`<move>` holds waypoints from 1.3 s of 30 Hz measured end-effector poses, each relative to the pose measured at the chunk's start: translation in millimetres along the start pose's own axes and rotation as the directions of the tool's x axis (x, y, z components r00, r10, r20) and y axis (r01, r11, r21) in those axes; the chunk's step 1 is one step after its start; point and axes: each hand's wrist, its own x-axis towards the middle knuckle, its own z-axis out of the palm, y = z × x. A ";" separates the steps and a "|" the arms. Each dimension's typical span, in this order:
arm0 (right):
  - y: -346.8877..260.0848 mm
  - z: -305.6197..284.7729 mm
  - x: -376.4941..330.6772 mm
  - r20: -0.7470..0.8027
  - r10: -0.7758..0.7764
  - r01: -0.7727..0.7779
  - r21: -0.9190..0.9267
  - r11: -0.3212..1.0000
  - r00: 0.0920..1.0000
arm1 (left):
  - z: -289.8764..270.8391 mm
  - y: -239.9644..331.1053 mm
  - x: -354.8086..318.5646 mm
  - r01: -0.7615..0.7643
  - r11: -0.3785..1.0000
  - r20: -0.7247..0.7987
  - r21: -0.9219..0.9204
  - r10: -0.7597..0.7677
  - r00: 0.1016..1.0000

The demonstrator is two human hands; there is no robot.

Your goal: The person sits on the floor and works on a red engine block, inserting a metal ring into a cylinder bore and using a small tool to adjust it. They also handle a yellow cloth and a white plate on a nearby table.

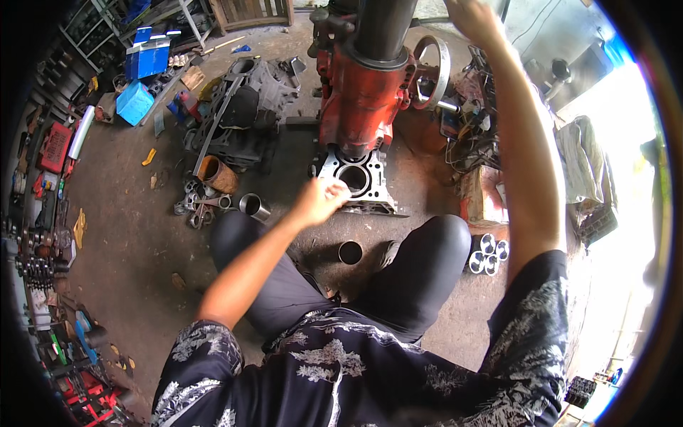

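Observation:
An engine block (382, 191) with round bores lies on the floor just beyond my knees. Over its far end stands a tall red machine (356, 99) with a dark round column and a handwheel (442, 71) on its right side. My left hand (324, 201) is at the block's near left edge, beside the open bore. Its fingers are curled together, and whatever they may hold is hidden. High up at the top edge, to the right of the column, is my raised right hand (473, 20). Its fingers are partly cut off by the picture's edge.
A metal sleeve (261, 211), a rusty cylinder (226, 179) and connecting rods (203, 202) lie to the left. Near my feet stands a dark ring-shaped sleeve (350, 262). Several pistons (489, 255) sit at the right, by a worn box (484, 196). Engine castings (249, 107) lie behind.

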 end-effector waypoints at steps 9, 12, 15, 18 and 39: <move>-155.7 -45.8 -193.9 0.346 0.835 -0.259 0.932 -0.253 0.428 | 9.4 -38.9 56.8 0.115 0.989 -0.388 -0.095 -0.143 0.910; -237.1 -5.2 -232.2 0.791 0.472 -0.717 0.582 -0.383 0.390 | 33.1 -42.8 67.3 0.044 0.998 -0.443 -0.046 -0.060 0.895; -292.6 33.7 -244.1 0.849 0.365 -0.797 0.503 -0.334 0.383 | 47.2 -39.2 78.2 0.051 0.997 -0.466 -0.061 -0.074 0.882; -312.4 53.9 -247.7 0.803 0.315 -0.721 0.594 -0.356 0.506 | 51.7 -39.0 80.1 0.146 0.988 -0.506 -0.043 -0.148 0.850; -306.2 53.5 -229.9 0.726 0.455 -0.845 0.520 0.128 0.516 | 41.0 -55.1 78.0 0.053 0.998 -0.514 0.016 -0.037 0.857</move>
